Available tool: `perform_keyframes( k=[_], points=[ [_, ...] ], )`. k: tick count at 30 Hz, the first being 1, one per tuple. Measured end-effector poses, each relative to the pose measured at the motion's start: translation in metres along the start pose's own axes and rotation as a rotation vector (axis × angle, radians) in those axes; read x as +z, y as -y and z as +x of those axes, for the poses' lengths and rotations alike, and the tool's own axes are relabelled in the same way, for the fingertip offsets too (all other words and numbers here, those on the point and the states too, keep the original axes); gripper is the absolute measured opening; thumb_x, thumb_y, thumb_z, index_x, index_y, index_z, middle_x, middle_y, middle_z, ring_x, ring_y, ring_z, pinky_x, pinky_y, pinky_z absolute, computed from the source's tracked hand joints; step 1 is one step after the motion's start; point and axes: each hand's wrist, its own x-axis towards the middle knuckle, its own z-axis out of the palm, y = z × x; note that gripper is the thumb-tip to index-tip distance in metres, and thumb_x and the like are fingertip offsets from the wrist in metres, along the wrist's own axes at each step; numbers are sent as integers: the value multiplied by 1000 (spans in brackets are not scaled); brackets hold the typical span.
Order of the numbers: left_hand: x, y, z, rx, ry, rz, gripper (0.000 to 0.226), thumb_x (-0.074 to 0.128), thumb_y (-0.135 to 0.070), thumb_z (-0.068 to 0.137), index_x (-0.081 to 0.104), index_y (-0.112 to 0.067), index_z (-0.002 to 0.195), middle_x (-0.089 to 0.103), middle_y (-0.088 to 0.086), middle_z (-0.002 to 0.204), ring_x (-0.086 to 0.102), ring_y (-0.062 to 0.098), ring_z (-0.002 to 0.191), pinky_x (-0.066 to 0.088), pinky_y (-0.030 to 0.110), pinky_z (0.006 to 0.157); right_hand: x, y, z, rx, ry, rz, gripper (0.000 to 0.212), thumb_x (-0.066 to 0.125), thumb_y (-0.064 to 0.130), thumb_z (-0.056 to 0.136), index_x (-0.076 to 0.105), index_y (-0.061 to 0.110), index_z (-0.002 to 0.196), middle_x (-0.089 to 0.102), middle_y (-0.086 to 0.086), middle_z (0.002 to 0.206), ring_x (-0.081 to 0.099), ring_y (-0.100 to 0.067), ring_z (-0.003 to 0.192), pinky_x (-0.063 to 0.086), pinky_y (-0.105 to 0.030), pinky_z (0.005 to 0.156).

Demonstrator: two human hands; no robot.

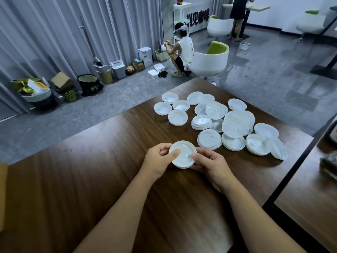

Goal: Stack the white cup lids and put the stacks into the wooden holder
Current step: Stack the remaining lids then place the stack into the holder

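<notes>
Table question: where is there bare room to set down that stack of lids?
The table is bare left of the left hand and near both forearms. Beyond the right hand, loose lids crowd the far right corner.

White plastic lids (215, 114), glossy wood-grain table (91, 179).

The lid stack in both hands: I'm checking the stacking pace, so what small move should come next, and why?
Probably free the right hand and reach for the nearest loose lid, keeping the lid stack in the left hand. The held stack looks only a few lids thick, many lids lie on the wooden table, and no holder is in view.
</notes>
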Motion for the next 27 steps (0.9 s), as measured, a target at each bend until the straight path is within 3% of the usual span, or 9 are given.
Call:
perform_keyframes(
  k=[3, 5, 7, 10, 13, 17, 20, 24, 27],
  points=[
    [6, -4, 3, -37, 14, -50, 19, 85, -30, 94, 75, -27, 110, 83, -15, 98, 78, 4, 94, 59, 15, 69, 1, -4, 2, -26, -48, -14, 45, 88, 25, 75, 80, 9, 117, 81, -19, 114, 79, -35, 109, 66, -42, 90],
    [7, -9, 6, -65, 63, -30, 24, 84, -33, 95, 74, -26, 115, 83, -9, 100, 79, 12, 99, 64, 27, 78, 1, -7, 4, -42, -99, -32, 55, 87, 24, 67, 77, 7, 118, 81, -20, 110, 80, -37, 106, 66, -46, 91],
    [0, -16, 12, -89, 177, 28, 38, 83, -48, 91, 71, -27, 120, 83, -6, 104, 79, 14, 104, 66, 36, 86, 2, -9, 4, -65, -139, -63, 60, 86, 29, 61, 77, 9, 116, 82, -19, 106, 81, -35, 102, 67, -41, 84],
    [-9, -28, 28, -165, 301, 51, 66, 73, -79, 76, 73, -30, 121, 82, -10, 104, 78, 8, 96, 66, 31, 76, 3, -12, 5, -95, -178, -100, 53, 86, 34, 58, 81, 17, 108, 82, -17, 103, 81, -27, 94, 65, -29, 73],
    [-10, -37, 56, -164, 123, 10, 59, 67, -77, 88, 72, -27, 119, 79, 1, 98, 76, 12, 79, 63, 29, 69, 2, -10, 6, -69, -163, -52, 48, 87, 33, 59, 82, 19, 105, 81, -18, 105, 81, -28, 96, 64, -29, 74],
    [-3, -32, 98, -186, -143, 150, 35, 75, -49, 99, 67, -23, 121, 74, 3, 107, 76, 16, 83, 64, 30, 65, 1, -8, 5, -37, -147, -61, 47, 87, 31, 63, 82, 20, 108, 80, -19, 106, 81, -31, 98, 65, -32, 78],
    [5, -32, 120, -254, -245, 148, 35, 79, -44, 97, 68, -19, 119, 75, 5, 106, 78, 17, 76, 63, 29, 56, 1, -10, 6, -33, -153, -65, 53, 86, 28, 65, 78, 14, 116, 81, -15, 102, 81, -27, 94, 64, -32, 77],
    [15, -39, 140, -312, -355, 194, 41, 85, -52, 89, 67, -19, 105, 73, 1, 93, 77, 13, 61, 63, 30, 52, -3, -9, 7, -20, -147, -61, 53, 87, 25, 68, 77, 13, 119, 81, -15, 104, 81, -24, 90, 63, -29, 75],
    [17, -39, 149, -336, -352, 203, 30, 88, -34, 89, 72, -12, 101, 75, 3, 88, 76, 12, 55, 60, 29, 51, -4, -10, 8, -9, -141, -50, 54, 88, 25, 68, 76, 13, 119, 81, -16, 108, 81, -27, 96, 64, -33, 78]
  ],
)
